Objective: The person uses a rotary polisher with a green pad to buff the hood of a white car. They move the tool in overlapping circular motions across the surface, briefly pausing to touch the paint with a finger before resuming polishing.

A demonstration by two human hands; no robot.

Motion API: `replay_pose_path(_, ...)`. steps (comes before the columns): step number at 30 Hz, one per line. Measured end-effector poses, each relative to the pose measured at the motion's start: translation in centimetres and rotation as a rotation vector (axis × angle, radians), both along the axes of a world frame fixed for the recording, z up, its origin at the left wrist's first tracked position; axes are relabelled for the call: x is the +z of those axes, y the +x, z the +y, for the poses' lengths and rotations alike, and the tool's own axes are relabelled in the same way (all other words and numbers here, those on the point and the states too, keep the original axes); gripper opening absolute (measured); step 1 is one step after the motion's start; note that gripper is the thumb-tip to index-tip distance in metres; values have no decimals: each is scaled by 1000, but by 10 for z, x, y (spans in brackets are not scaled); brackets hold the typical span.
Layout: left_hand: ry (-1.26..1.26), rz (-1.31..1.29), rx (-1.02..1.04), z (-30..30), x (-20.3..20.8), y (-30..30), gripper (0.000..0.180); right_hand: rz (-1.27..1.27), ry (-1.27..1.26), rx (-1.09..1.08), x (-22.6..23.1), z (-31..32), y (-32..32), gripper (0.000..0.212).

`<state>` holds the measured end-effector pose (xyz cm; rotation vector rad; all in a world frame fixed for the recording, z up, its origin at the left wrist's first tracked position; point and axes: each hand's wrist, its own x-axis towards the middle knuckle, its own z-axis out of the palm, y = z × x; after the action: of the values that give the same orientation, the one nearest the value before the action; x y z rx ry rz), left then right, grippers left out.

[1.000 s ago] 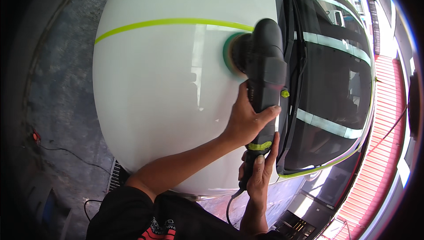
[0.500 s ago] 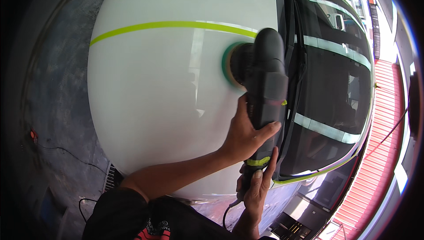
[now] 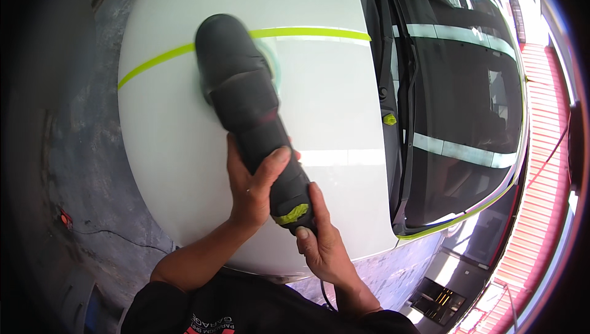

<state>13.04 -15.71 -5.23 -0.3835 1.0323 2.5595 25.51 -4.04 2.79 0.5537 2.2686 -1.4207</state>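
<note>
Keeping the polisher (image 3: 249, 110) flat on the white hood (image 3: 175, 156) is probably what matters most rn. The tool is held over the hood's upper-middle area, w/ its head lying across the line of the yellow-green tape strip (image 3: 307, 31) & its tail pointed back toward the body. Of the pad (image 3: 274, 66), only a blurred pale-green rim can be seen at the head's sides; it's apparently spinning, tho the contact face is hidden. Whether the tape is being overlapped can't be told; a pass just beside it would be safer, as an edge could be caught & lifted.

Grip: the tool's body is clasped approx. mid-length by the left hand (image 3: 251, 191), thumb laid over the top, fingertips just visible on the far side. The tail end, by the yellow-green tape patch (image 3: 291, 214), is grasped by the right hand (image 3: 326, 253), one finger stretched along the casing.

Pressure should be kept light & even, esp. via the left hand, nearer the head; if the tail is dropped or raised, the pad would prob. be tipped onto its rim. Slow, overlapping strokes are advised, w/ no lingering on one spot, b/c heat could build up. The cable (image 3: 325, 293), seen near the right forearm, should be kept off the paint.
</note>
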Motion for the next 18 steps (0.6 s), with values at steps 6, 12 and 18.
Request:
replay_pose_path(6, -14, 84, -120, 49, 9, -10, 61, -9, -88, -212, 12, 22, 10, 78)
replay_pose_path(12, 127, 202, -301, 123, 25, -29, 70, 182, -45, -526, 26, 31, 1, 75)
replay_pose_path(18, -16, 101, -139, 48, 4, -21, 54, -71, -19, -208, 25, 11, -11, 77)
